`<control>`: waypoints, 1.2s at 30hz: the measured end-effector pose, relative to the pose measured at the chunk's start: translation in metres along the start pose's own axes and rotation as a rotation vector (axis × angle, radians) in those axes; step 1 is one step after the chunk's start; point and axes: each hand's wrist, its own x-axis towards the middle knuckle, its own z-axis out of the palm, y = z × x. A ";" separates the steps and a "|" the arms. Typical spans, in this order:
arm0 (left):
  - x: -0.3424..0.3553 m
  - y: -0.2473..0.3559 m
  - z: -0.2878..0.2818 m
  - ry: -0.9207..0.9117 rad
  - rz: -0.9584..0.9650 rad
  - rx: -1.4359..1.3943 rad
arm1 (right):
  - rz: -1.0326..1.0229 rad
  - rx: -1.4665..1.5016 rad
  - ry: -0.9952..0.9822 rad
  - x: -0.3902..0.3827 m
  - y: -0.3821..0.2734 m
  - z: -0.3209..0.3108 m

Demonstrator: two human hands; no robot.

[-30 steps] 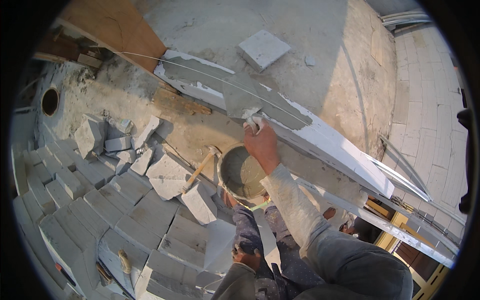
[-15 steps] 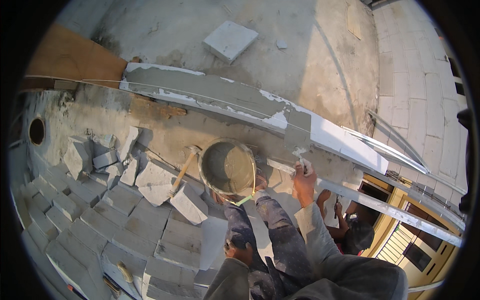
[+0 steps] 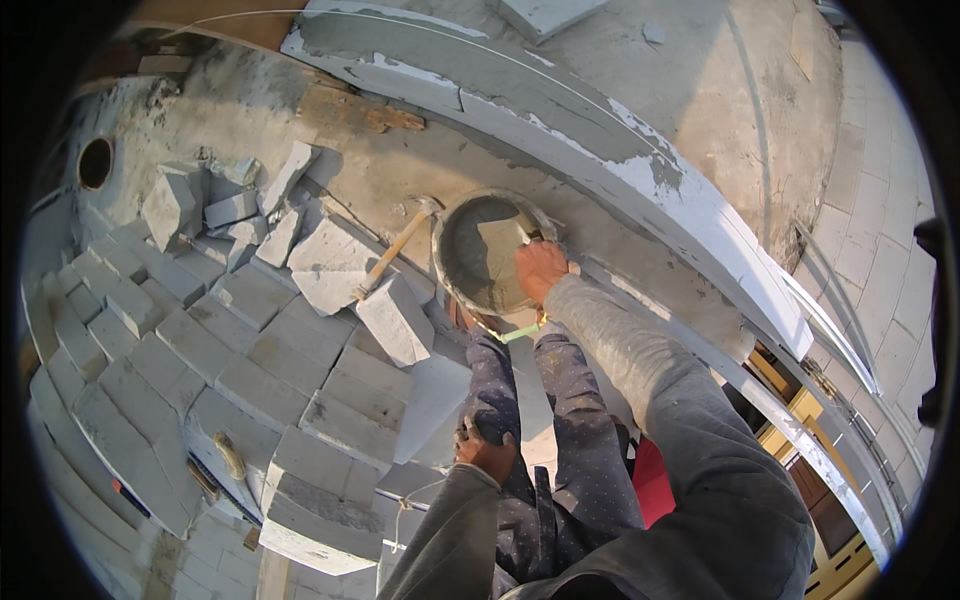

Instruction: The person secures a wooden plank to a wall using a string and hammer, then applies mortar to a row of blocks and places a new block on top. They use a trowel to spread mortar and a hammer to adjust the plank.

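Note:
My right hand (image 3: 541, 270) reaches over the round bucket (image 3: 441, 250) and is closed around a trowel (image 3: 526, 234), most of whose handle the fingers hide. The trowel's blade is down at the grey wet mortar (image 3: 477, 262) in the bucket, its outline hard to make out. My left hand (image 3: 487, 450) rests on my left leg near the knee, empty, with its fingers apart. Beyond the bucket runs a low wall of white blocks (image 3: 400, 85), with grey mortar spread along its top. A taut white string (image 3: 455, 38) passes along it.
Left of the bucket, a hammer (image 3: 398, 246) leans over broken blocks (image 3: 335, 257). Stacked grey blocks (image 3: 260, 350) cover the lower left, with a brush (image 3: 229, 455) on them. A long metal bar (image 3: 740, 385) slants along the right. Red cloth (image 3: 652, 485) shows beside my right leg.
My right hand has moved from the wall top left and down into the bucket with the trowel. The view has shifted, so the wall sits higher. My left hand stays on my leg.

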 end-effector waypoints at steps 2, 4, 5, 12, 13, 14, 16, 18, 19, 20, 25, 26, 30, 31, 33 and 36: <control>-0.001 -0.001 0.000 -0.013 -0.008 -0.004 | -0.030 -0.078 -0.050 0.034 -0.005 0.029; 0.000 -0.002 0.002 0.000 0.000 -0.016 | -0.089 -0.115 -0.078 0.052 -0.012 0.051; 0.000 -0.003 0.003 -0.004 -0.002 -0.023 | -0.129 -0.106 -0.085 0.054 -0.014 0.057; 0.000 -0.008 0.014 -0.019 -0.015 -0.065 | -0.077 -0.009 -0.230 0.047 0.023 0.016; 0.000 -0.008 0.016 -0.006 0.003 -0.056 | -0.082 0.049 -0.234 0.043 0.030 0.007; 0.001 -0.008 0.018 0.007 0.017 -0.040 | -0.076 0.101 -0.234 0.035 0.038 -0.001; 0.002 -0.007 0.021 0.027 0.055 -0.033 | -0.011 0.164 -0.276 0.019 0.051 -0.016; 0.003 -0.007 0.024 0.057 0.041 -0.023 | -0.092 0.364 -0.179 -0.013 0.066 -0.027; 0.005 -0.006 0.025 0.057 0.058 -0.030 | -0.118 0.447 -0.142 -0.032 0.072 -0.033; 0.005 -0.006 0.026 0.069 0.073 -0.022 | -0.101 0.541 -0.099 -0.052 0.079 -0.040; 0.006 -0.003 0.027 0.114 0.103 0.021 | 0.079 0.843 0.208 -0.171 0.102 -0.083; 0.006 -0.002 0.027 0.131 0.111 0.031 | 0.119 0.802 0.311 -0.189 0.105 -0.093; 0.002 0.006 0.023 0.162 0.113 0.063 | 0.204 0.496 0.779 -0.211 0.112 -0.119; 0.002 0.008 0.021 0.159 0.104 0.074 | 0.193 0.387 0.926 -0.207 0.116 -0.123; -0.001 0.011 0.017 0.152 0.075 0.108 | 0.222 0.251 0.943 -0.196 0.123 -0.124; 0.000 0.014 0.010 0.105 0.081 0.182 | 0.261 0.204 1.009 -0.197 0.131 -0.116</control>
